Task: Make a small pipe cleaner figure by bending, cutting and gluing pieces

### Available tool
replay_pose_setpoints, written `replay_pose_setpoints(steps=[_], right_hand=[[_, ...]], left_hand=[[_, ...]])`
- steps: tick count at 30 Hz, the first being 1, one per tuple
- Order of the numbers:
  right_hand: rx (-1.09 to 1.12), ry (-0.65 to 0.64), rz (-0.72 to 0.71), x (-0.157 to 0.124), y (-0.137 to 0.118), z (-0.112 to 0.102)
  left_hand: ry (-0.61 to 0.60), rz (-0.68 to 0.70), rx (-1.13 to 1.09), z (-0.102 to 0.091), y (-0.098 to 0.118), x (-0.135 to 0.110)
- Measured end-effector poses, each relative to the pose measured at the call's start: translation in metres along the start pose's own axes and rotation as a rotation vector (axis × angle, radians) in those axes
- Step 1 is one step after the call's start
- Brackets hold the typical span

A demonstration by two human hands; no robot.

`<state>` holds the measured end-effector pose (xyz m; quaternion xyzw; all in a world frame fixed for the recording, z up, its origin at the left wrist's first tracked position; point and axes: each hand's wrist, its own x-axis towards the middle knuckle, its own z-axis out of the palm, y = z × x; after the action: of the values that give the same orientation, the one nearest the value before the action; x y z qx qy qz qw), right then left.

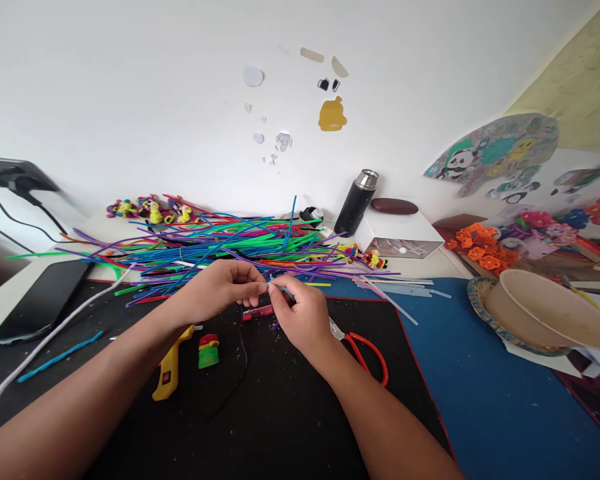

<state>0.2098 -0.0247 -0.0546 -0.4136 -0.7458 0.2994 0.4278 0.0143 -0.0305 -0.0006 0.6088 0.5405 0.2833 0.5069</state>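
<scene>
R hand w/ sm. lt-blue bit

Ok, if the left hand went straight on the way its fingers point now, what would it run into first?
Most likely the right hand: its fingertips lie directly ahead of the fingertips of the left hand. Whether the two touch is hard to tell from this one view.

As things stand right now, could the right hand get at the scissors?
Probably yes: the scissors lie close to the right hand, with their red handles uncovered. However, it meets the left hand at something too small to name, so it would likely have to leave that first.
</scene>
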Motion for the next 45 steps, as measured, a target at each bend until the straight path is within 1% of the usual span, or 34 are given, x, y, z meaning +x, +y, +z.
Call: replay_pose_setpoints(steps=[7, 12, 18, 24, 28, 32, 38, 40, 45], right_hand=[[-0.006, 0.003, 0.0, -0.002, 0.0, 0.001], [-0.003, -0.002, 0.027, -0.001, 0.001, 0.001], [0.035, -0.01, 0.049, 0.0, -0.001, -0.001], [0.074, -0.012, 0.027, 0.0, -0.001, -0.001], [0.073, -0.009, 0.032, 0.0, 0.0, -0.001], [0.1, -0.003, 0.063, 0.0, 0.0, -0.001], [0.153, 0.032, 0.103, 0.001, 0.002, -0.001], [0.167, 0.022, 0.108, 0.001, 0.003, 0.0], [0.165, 0.026, 0.091, 0.001, 0.003, 0.0]], left_hand=[[0.004, 0.014, 0.053, 0.002, -0.001, -0.001], [0.037, 0.001, 0.084, 0.004, 0.002, -0.001], [0.032, 0.018, 0.029, 0.0, 0.0, 0.001], [0.042, 0.012, -0.012, -0.002, 0.001, -0.001], [0.004, 0.01, -0.007, -0.002, 0.001, 0.0], [-0.043, 0.028, -0.047, -0.008, -0.001, 0.001], [0.033, 0.059, -0.063, -0.022, 0.001, 0.0], [0.029, 0.059, -0.046, -0.023, 0.001, 0.0], [-0.027, 0.067, -0.023, -0.02, 0.001, 0.0]])
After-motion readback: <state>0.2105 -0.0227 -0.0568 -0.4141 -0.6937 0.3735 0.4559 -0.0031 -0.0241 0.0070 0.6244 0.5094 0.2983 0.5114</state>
